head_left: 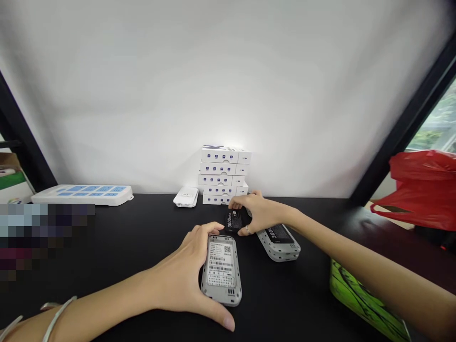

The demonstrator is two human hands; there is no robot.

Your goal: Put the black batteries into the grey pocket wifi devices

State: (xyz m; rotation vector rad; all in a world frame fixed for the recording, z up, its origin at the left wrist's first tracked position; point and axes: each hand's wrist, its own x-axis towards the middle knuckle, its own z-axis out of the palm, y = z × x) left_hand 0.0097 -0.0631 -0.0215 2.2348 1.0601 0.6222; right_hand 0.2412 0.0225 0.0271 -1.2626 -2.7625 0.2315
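My left hand point(181, 275) curves around the left side of a grey pocket device body point(221, 270), its thumb and fingers spread wide past the two ends. The device lies flat with its inner face up, showing a printed label with barcodes and a QR code. Beyond it, my right hand point(260, 213) grips a black battery point(233, 221) marked 3000mAh between thumb and fingers. Under and beside my right wrist sits a stack of similar grey devices point(283, 249); the top one has a black battery in it. My right hand and forearm hide part of this stack.
Several white boxes point(219, 180) are stacked against the wall. Left of them lie thin white covers point(186, 196) and a white power strip with blue panels point(83, 194). A green patterned object point(363, 299) is under my right forearm; a red plastic bag point(423, 190) is far right.
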